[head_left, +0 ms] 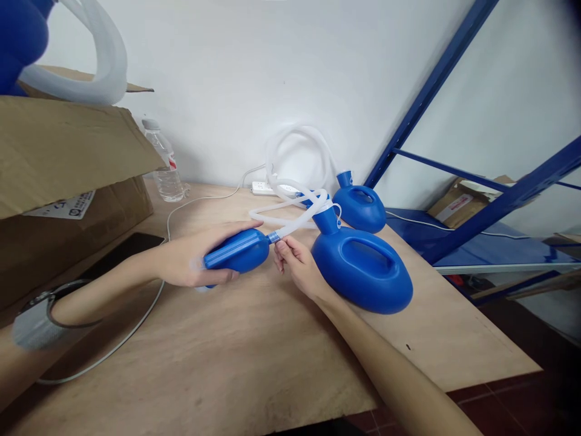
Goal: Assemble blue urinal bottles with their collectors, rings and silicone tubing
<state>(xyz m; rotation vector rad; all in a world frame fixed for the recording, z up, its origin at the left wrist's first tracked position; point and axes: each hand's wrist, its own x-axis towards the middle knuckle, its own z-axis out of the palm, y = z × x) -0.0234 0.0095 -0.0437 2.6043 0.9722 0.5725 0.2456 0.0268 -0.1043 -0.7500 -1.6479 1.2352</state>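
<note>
My left hand (186,257) is wrapped round a blue plastic urinal funnel (245,249), its narrow neck pointing right. At that neck, my right hand (295,260) pinches the end of a whitish translucent hose (293,227) where the two meet. Whether the hose is fully pushed on, I cannot tell. The hose loops back toward a blue urine bottle (367,278) with a moulded handle and a white cap, upright just right of my right hand. Behind it stands a second blue urine bottle (361,209), with more hose coiled against the wall.
An open cardboard box (68,151) fills the left side, with a blue bottle and thick hose above it. A water bottle (166,160), power strip (263,188), white cable (167,224) and dark flat object (120,257) lie around. A blue metal shelf (454,239) stands right of the wooden table (254,351).
</note>
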